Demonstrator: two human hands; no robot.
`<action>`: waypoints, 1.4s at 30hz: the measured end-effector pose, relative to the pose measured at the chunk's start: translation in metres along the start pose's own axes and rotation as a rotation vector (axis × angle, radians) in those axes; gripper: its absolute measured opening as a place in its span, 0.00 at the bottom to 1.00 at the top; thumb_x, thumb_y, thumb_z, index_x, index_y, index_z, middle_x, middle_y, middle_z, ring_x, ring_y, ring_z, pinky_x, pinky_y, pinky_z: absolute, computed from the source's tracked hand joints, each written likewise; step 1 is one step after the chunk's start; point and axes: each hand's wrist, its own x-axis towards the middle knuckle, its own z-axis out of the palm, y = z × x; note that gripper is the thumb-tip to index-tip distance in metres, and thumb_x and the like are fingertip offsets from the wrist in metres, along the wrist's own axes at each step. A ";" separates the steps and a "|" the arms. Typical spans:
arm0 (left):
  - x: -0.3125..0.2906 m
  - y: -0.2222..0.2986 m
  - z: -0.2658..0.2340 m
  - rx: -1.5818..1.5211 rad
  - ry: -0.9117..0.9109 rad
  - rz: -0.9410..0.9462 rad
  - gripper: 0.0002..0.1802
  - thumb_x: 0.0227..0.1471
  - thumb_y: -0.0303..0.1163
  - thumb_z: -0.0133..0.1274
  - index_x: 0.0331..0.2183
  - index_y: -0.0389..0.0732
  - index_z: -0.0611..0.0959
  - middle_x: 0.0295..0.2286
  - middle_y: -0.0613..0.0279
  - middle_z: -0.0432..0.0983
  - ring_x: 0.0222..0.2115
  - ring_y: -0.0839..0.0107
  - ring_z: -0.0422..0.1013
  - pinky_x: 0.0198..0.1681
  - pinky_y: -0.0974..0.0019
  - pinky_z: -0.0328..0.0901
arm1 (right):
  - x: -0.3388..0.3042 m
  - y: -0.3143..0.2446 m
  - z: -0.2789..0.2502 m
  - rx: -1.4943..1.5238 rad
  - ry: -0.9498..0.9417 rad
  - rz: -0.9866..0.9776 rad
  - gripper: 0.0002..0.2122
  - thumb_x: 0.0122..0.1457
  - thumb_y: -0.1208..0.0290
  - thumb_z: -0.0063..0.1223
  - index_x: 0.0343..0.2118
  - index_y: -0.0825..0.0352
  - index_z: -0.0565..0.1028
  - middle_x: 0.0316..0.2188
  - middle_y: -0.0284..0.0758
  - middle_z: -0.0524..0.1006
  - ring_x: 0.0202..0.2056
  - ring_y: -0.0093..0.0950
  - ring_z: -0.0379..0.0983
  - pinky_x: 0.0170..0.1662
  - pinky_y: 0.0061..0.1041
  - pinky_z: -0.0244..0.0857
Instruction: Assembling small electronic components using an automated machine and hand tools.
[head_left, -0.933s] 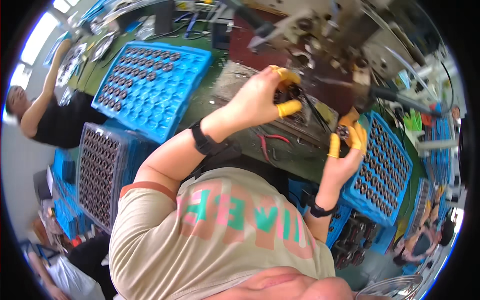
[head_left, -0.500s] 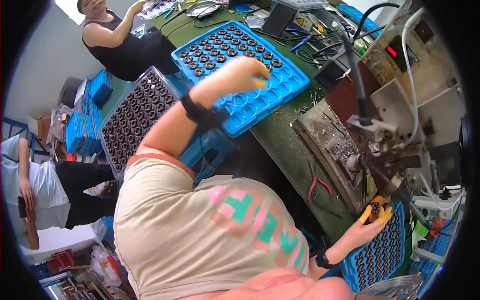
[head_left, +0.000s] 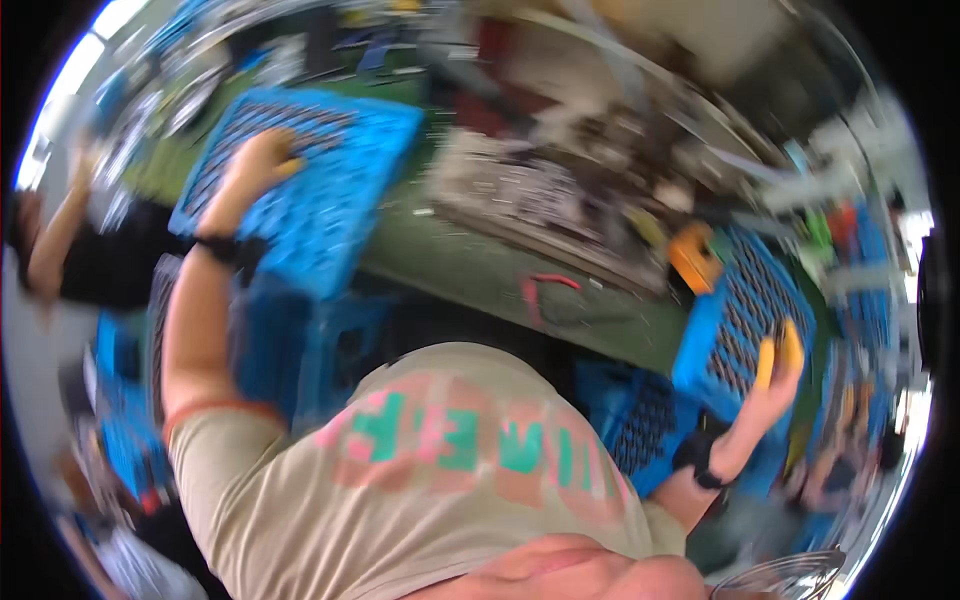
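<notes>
My left hand (head_left: pixel 262 165), yellow covers on its fingertips, is over a blue tray (head_left: pixel 350 190) at the left. It is near where rows of small dark round parts meet bare pockets; blur hides whether anything is between the fingers. At the right, my right hand (head_left: pixel 780 368) reaches over a second blue tray (head_left: pixel 690 362) full of dark round parts. Its yellow-covered thumb and finger close around a small dark part (head_left: pixel 779 332), which is smeared. Beyond that tray stands an orange piece (head_left: pixel 695 258) at the machine's edge.
A machine with a dirty metal base (head_left: pixel 520 190) stands on the green table (head_left: pixel 460 262) between the trays. Red-handled pliers (head_left: pixel 548 284) lie before it. Another blue tray of parts (head_left: pixel 640 430) sits lower down. A co-worker in black (head_left: pixel 115 255) is at the far left.
The whole view has swung round and blurred. My right hand has left the orange piece at the machine and moved over the right tray. The left hand remains over the left tray.
</notes>
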 end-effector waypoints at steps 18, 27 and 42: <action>-0.034 0.031 0.010 -0.611 0.132 -0.171 0.24 0.54 0.24 0.57 0.53 0.38 0.75 0.41 0.66 0.75 0.30 0.85 0.68 0.31 0.81 0.60 | 0.040 0.192 -0.174 -1.019 -0.141 0.407 0.14 0.51 0.75 0.60 0.42 0.59 0.79 0.37 0.41 0.78 0.40 0.41 0.76 0.45 0.38 0.69; -0.044 0.076 0.024 -0.631 0.153 -0.177 0.25 0.53 0.23 0.58 0.54 0.37 0.74 0.43 0.64 0.74 0.30 0.85 0.67 0.31 0.81 0.59 | 0.025 0.200 -0.187 -0.873 -0.003 0.329 0.11 0.55 0.78 0.50 0.40 0.63 0.79 0.36 0.44 0.78 0.39 0.42 0.76 0.43 0.36 0.69; -0.061 0.159 0.028 -0.491 0.403 -0.022 0.20 0.40 0.29 0.67 0.39 0.41 0.82 0.31 0.58 0.76 0.28 0.67 0.74 0.33 0.66 0.70 | -0.047 -0.045 0.068 -0.264 -0.063 -0.646 0.08 0.58 0.81 0.53 0.41 0.74 0.77 0.39 0.45 0.77 0.41 0.43 0.74 0.47 0.38 0.67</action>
